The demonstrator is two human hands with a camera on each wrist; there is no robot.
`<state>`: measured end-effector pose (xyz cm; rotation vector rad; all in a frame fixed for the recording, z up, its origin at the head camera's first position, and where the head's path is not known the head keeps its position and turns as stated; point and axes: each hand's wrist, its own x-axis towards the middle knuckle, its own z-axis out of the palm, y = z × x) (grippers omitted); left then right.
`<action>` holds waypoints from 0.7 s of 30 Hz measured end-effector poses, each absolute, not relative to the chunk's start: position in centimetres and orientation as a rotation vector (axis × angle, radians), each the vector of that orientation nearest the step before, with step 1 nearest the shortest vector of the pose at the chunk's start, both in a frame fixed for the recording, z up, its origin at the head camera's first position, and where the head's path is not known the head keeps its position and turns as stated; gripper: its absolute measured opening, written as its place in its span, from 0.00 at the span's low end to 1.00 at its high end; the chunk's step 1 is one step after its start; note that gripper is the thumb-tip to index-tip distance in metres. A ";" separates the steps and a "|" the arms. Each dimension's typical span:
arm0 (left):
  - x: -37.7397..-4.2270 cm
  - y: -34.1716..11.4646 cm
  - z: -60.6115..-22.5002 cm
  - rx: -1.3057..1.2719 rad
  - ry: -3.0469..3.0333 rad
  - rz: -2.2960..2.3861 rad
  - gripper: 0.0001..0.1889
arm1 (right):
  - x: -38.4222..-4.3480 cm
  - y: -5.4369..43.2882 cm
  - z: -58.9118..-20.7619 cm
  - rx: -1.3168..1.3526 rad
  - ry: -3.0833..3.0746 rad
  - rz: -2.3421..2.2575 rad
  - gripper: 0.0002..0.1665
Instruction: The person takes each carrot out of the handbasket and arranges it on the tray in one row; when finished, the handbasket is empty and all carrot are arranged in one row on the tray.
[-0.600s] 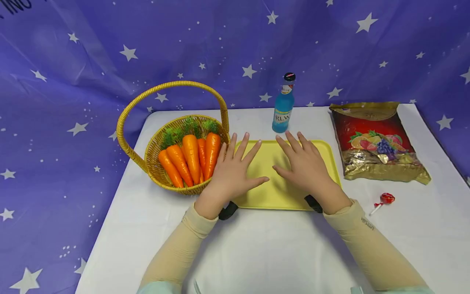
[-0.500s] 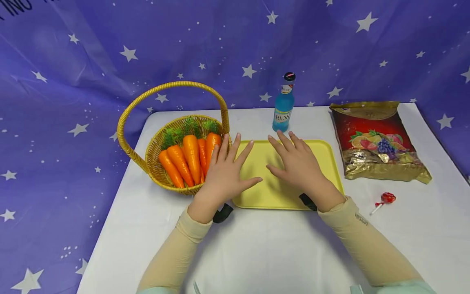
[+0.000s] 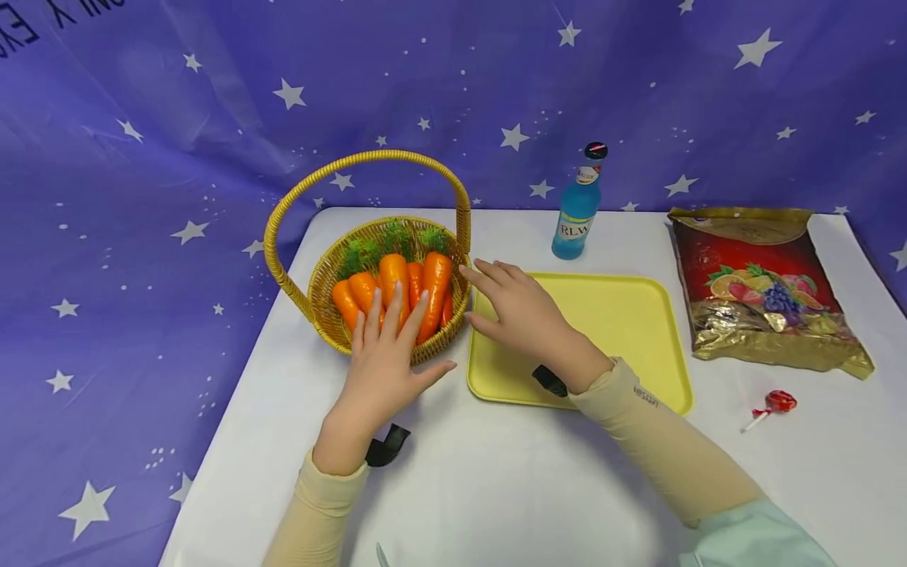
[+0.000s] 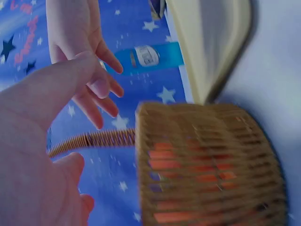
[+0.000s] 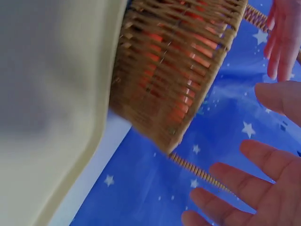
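Note:
My left hand point(image 3: 379, 374) has its fingers spread and overlaps the near side of the wicker basket point(image 3: 319, 315) in the head view. Several orange carrots point(image 3: 434, 287) with green tops lie in this basket, whose tall yellow handle point(image 3: 368, 155) arches over it. To the basket's right, my right hand point(image 3: 520, 311) hovers over the left part of the yellow tray point(image 3: 623, 331), fingers extended toward the basket rim. Nothing is held in either hand. In the right wrist view the basket wall point(image 5: 160, 75) stands beside the tray edge, with the right fingers point(image 5: 244, 188) apart from it.
Behind the tray stands a blue bottle point(image 3: 577, 213) with a black cap. At the right lies a red and gold fruit-print bag point(image 3: 768, 287), and nearer the front a red lollipop point(image 3: 779, 402). A purple star-patterned cloth point(image 3: 212, 102) hangs behind the white table point(image 3: 496, 480).
Both hands have moved left, from over the tray toward the basket, the left one also nearer the front. The head view has shifted, so the objects appear further right.

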<state>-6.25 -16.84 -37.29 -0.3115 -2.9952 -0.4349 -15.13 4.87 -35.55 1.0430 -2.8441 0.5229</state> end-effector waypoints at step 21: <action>-3.2 -21.8 -41.0 0.386 -2.882 -1.020 0.55 | -18.0 -2.5 -35.6 1.231 -2.838 0.838 0.30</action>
